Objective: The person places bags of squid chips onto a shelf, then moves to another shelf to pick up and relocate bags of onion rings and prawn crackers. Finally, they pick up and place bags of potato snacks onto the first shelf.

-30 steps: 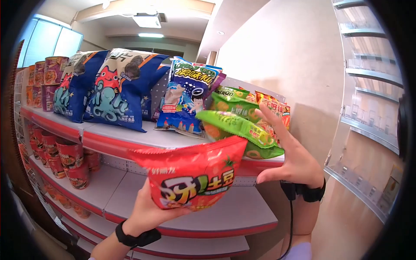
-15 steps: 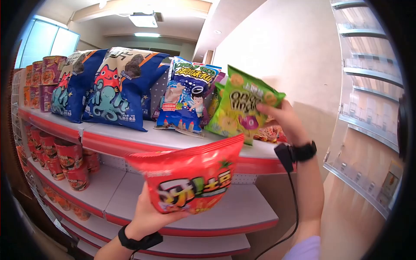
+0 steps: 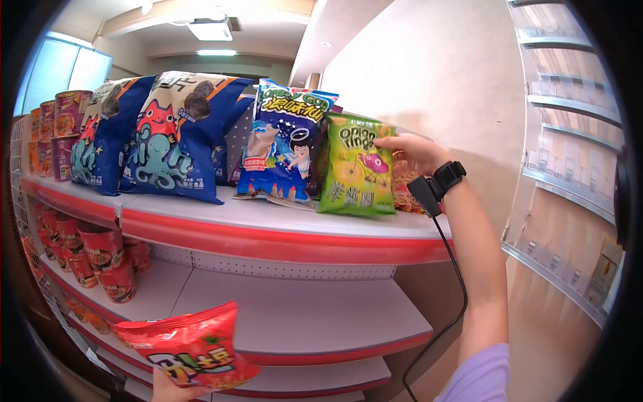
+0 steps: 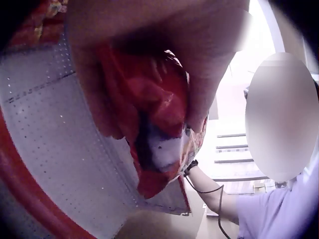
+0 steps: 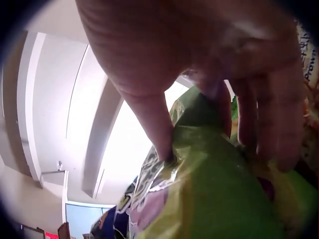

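A green onion-ring bag (image 3: 358,167) stands upright on the top shelf's right part, beside a blue snack bag (image 3: 284,144). My right hand (image 3: 418,153) pinches its upper right edge; in the right wrist view the thumb and fingers of that hand (image 5: 199,64) lie on either side of the green bag (image 5: 214,184). Low at the left, in front of the lower shelves, my left hand (image 3: 175,388) holds a red snack bag (image 3: 197,348) from below. The left wrist view shows the hand (image 4: 149,25) with fingers around the red bag (image 4: 154,99).
Large blue bags (image 3: 167,144) and purple cups (image 3: 70,114) stand along the top shelf (image 3: 281,244). Red cups (image 3: 110,261) sit on the shelf below. Behind the right hand is another snack bag (image 3: 406,181). A rack (image 3: 569,167) stands at the right.
My right hand has taken hold of the green bag, which has turned from lying tilted to upright, front showing. My left hand has moved down and left with the red bag.
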Action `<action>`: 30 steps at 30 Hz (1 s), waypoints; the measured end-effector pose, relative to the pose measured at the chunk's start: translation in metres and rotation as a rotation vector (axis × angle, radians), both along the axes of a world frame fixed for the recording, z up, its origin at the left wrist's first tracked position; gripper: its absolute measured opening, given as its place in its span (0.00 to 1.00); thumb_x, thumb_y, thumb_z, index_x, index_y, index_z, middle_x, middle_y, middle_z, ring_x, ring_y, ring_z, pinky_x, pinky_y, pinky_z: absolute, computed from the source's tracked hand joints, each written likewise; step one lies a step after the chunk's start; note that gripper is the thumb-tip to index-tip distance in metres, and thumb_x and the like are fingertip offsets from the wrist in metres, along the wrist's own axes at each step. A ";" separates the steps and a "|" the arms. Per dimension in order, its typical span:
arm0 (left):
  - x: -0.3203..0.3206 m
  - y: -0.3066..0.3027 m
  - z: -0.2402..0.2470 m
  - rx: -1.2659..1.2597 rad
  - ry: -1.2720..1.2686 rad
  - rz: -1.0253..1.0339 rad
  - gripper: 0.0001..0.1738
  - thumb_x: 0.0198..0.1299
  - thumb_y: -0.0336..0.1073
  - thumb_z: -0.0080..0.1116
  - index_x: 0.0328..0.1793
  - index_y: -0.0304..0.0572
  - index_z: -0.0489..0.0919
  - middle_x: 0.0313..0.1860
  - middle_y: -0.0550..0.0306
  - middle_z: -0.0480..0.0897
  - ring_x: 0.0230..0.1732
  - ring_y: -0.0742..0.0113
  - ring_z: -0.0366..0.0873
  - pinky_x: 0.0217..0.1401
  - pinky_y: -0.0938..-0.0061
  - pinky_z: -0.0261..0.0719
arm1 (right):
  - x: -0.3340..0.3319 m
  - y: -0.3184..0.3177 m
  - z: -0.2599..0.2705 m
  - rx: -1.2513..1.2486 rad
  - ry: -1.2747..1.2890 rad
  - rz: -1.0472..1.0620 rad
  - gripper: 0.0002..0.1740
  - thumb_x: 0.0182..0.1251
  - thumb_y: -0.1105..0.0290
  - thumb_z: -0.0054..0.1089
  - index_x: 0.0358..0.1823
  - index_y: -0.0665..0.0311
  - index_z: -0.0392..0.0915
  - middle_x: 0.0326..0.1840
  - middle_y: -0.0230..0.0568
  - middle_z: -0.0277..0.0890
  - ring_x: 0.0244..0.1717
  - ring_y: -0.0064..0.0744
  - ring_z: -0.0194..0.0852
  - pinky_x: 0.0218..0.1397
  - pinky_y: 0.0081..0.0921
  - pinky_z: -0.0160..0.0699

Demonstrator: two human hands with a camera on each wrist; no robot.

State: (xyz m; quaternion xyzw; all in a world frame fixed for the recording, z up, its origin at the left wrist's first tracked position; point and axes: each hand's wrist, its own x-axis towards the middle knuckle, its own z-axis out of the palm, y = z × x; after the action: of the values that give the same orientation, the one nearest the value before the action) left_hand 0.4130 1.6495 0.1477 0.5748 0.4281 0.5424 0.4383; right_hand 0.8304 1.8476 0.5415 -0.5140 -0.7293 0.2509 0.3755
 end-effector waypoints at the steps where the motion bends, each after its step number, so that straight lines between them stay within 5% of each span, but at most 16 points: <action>1: -0.007 -0.003 -0.006 0.105 -0.014 0.046 0.34 0.45 0.17 0.68 0.60 0.30 0.67 0.48 0.49 0.79 0.43 0.61 0.82 0.41 0.72 0.86 | -0.004 -0.003 -0.004 0.007 0.010 -0.023 0.26 0.64 0.52 0.61 0.56 0.61 0.71 0.45 0.36 0.76 0.42 0.26 0.76 0.45 0.34 0.81; 5: -0.024 -0.012 -0.004 0.064 -0.219 0.094 0.31 0.47 0.14 0.62 0.59 0.28 0.66 0.49 0.47 0.79 0.45 0.57 0.82 0.44 0.66 0.87 | -0.017 -0.004 -0.011 0.002 0.083 0.003 0.26 0.64 0.52 0.61 0.56 0.61 0.72 0.46 0.36 0.75 0.41 0.27 0.76 0.42 0.33 0.83; 7: -0.020 -0.013 0.009 0.075 -0.221 0.088 0.32 0.47 0.14 0.63 0.61 0.28 0.65 0.50 0.47 0.78 0.47 0.54 0.82 0.44 0.63 0.87 | -0.026 -0.001 -0.013 -0.002 0.100 -0.011 0.31 0.61 0.50 0.63 0.60 0.61 0.71 0.52 0.43 0.72 0.49 0.42 0.76 0.48 0.40 0.82; 10: -0.027 -0.004 -0.005 0.141 -0.087 0.133 0.36 0.47 0.17 0.65 0.63 0.30 0.63 0.55 0.47 0.76 0.53 0.51 0.80 0.43 0.58 0.86 | -0.031 -0.002 -0.011 0.001 0.067 -0.034 0.33 0.60 0.48 0.63 0.60 0.62 0.70 0.53 0.46 0.72 0.49 0.46 0.75 0.48 0.44 0.82; 11: -0.020 0.000 0.006 0.222 -0.247 0.168 0.44 0.38 0.19 0.72 0.64 0.33 0.62 0.52 0.51 0.77 0.51 0.56 0.80 0.49 0.62 0.83 | -0.031 -0.002 -0.010 0.018 0.036 -0.031 0.37 0.59 0.47 0.63 0.62 0.66 0.68 0.55 0.50 0.71 0.52 0.50 0.75 0.51 0.48 0.80; 12: -0.012 0.001 0.021 0.300 -0.409 0.205 0.52 0.29 0.20 0.78 0.64 0.36 0.60 0.49 0.56 0.79 0.49 0.61 0.80 0.55 0.65 0.80 | -0.031 -0.001 -0.009 0.009 0.039 -0.026 0.37 0.59 0.47 0.63 0.62 0.66 0.68 0.55 0.50 0.71 0.52 0.50 0.75 0.51 0.48 0.80; 14: 0.003 0.009 0.084 0.341 -0.416 0.173 0.52 0.29 0.21 0.78 0.65 0.38 0.59 0.47 0.57 0.78 0.50 0.62 0.79 0.53 0.65 0.82 | -0.032 0.000 -0.008 -0.034 0.099 -0.090 0.30 0.62 0.50 0.62 0.56 0.65 0.72 0.49 0.46 0.73 0.44 0.38 0.77 0.50 0.41 0.79; 16: 0.004 0.022 0.134 0.192 -0.221 0.178 0.47 0.34 0.24 0.77 0.63 0.38 0.62 0.48 0.57 0.77 0.54 0.65 0.76 0.49 0.69 0.82 | -0.035 -0.005 -0.012 -0.017 0.112 -0.071 0.30 0.62 0.50 0.62 0.56 0.67 0.72 0.50 0.47 0.74 0.45 0.40 0.77 0.51 0.43 0.78; 20: 0.038 0.059 0.214 0.564 -0.159 0.008 0.38 0.43 0.27 0.72 0.63 0.37 0.66 0.53 0.57 0.77 0.54 0.69 0.75 0.56 0.73 0.75 | -0.033 0.005 -0.012 -0.092 0.161 0.031 0.32 0.62 0.49 0.62 0.60 0.64 0.70 0.54 0.46 0.72 0.54 0.41 0.73 0.56 0.45 0.76; 22: 0.054 0.068 0.245 0.514 -0.120 -0.114 0.38 0.48 0.31 0.68 0.66 0.34 0.64 0.57 0.55 0.76 0.55 0.68 0.74 0.61 0.72 0.70 | -0.037 0.004 -0.015 -0.078 0.165 0.063 0.33 0.62 0.49 0.62 0.61 0.63 0.69 0.57 0.45 0.70 0.56 0.42 0.73 0.58 0.45 0.76; 27: 0.060 0.091 0.283 0.299 -0.133 -0.359 0.30 0.59 0.37 0.63 0.64 0.35 0.65 0.56 0.54 0.77 0.51 0.71 0.77 0.53 0.78 0.76 | -0.024 0.013 -0.006 -0.108 0.057 0.001 0.34 0.63 0.48 0.61 0.61 0.66 0.68 0.58 0.47 0.69 0.60 0.46 0.70 0.58 0.46 0.77; 30: 0.053 0.094 0.288 0.293 -0.160 -0.321 0.30 0.59 0.37 0.62 0.65 0.35 0.65 0.57 0.54 0.76 0.52 0.70 0.77 0.55 0.76 0.76 | -0.018 0.005 0.000 -0.117 0.059 0.088 0.35 0.63 0.47 0.60 0.60 0.68 0.68 0.57 0.49 0.70 0.60 0.48 0.69 0.58 0.47 0.78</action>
State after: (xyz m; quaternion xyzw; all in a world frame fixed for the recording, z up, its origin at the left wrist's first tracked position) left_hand 0.4665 1.7439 0.4355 0.6481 0.2117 0.5660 0.4635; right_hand 0.8124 1.8529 0.5416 -0.4949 -0.7238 0.3246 0.3547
